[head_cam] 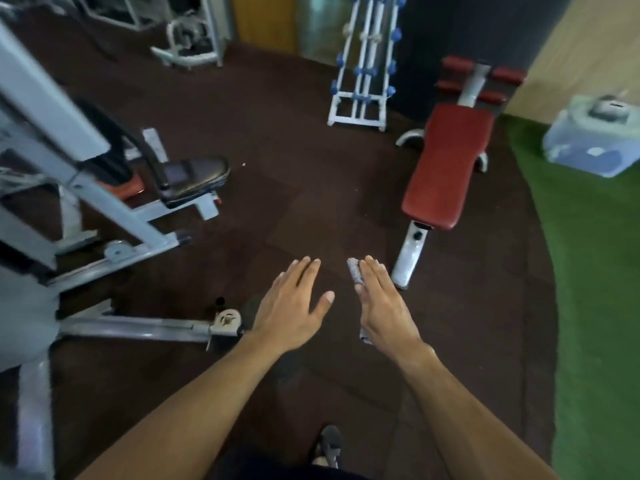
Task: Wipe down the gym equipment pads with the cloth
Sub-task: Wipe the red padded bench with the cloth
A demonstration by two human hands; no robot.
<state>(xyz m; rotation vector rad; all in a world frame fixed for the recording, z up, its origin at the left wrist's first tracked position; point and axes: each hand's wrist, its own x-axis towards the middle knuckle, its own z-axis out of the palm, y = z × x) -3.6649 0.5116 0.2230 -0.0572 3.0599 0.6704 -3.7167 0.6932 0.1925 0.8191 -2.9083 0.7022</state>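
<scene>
My right hand (384, 306) holds the cloth (355, 274) against its palm, thumb tucked over the folded grey wad so that only one end pokes out past my fingers; my left hand (294, 308) is released, fingers straight, holding nothing, out over the dark rubber floor (284, 209). The cloth looks light, soft and limp, so I judge it will bunch and slip unless I keep it flat under my palm and press with my whole hand. The nearest pad is the red bench (446, 171), ahead and to my right, its long seat bare; the small red rollers (485, 83) at its far end would need wrapping with the cloth, not flat strokes. To my left stands a grey machine (79, 188) with a dark padded seat (197, 178), its low frame bars reaching across the floor near my left hand, something to trip on. A white rack (363, 64) stands further back, and a plastic box (592, 143) sits on the green turf (588, 271).
</scene>
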